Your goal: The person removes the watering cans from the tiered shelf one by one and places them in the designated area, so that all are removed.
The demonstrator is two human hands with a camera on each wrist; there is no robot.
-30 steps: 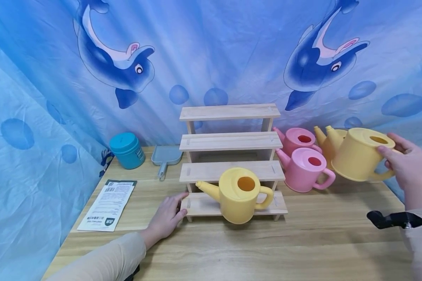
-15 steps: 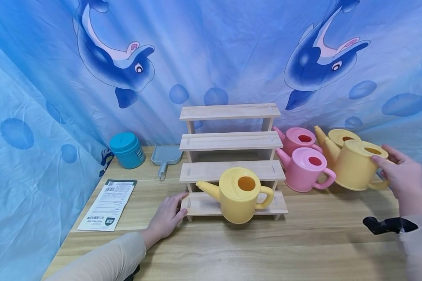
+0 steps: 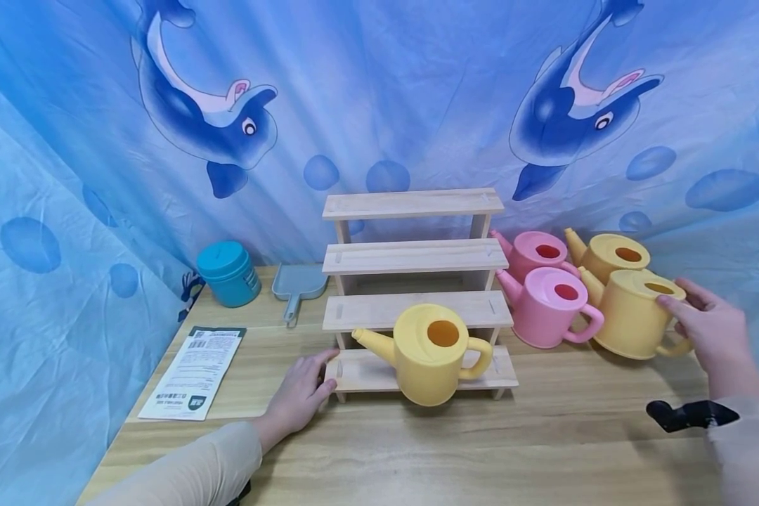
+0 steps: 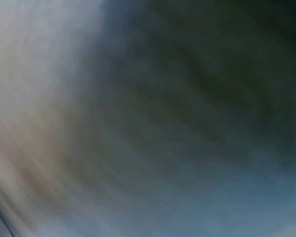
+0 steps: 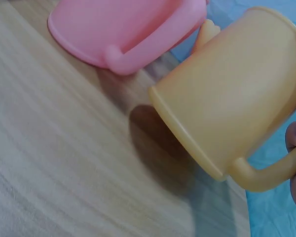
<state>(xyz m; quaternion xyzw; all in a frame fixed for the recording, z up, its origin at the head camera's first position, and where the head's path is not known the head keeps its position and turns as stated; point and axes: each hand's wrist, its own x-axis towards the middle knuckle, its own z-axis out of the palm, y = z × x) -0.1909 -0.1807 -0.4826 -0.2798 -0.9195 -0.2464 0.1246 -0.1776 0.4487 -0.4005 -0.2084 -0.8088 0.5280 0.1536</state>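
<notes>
My right hand (image 3: 711,323) grips the handle of a yellow watering can (image 3: 635,316) at the right of the table. In the right wrist view that can (image 5: 227,94) hangs close over the wood, its shadow under the base. Just behind it stands another yellow watering can (image 3: 613,254); two pink ones, a near can (image 3: 544,316) and a far can (image 3: 531,246), are to its left. My left hand (image 3: 299,390) rests at the left end of the lowest step of a wooden tiered shelf (image 3: 411,256). On that step sits a yellow watering can (image 3: 430,365), spout left.
A teal lidded tub (image 3: 229,275) and a grey-blue dustpan (image 3: 299,282) stand at the back left of the wooden table (image 3: 417,457). Nearer lies a white printed packet (image 3: 196,376). A blue dolphin curtain (image 3: 386,91) hangs behind. The left wrist view is only a dark blur.
My right hand has lowered the yellow watering can, moving it slightly left and toward me, in front of the other yellow one. The left hand has stayed at the shelf.
</notes>
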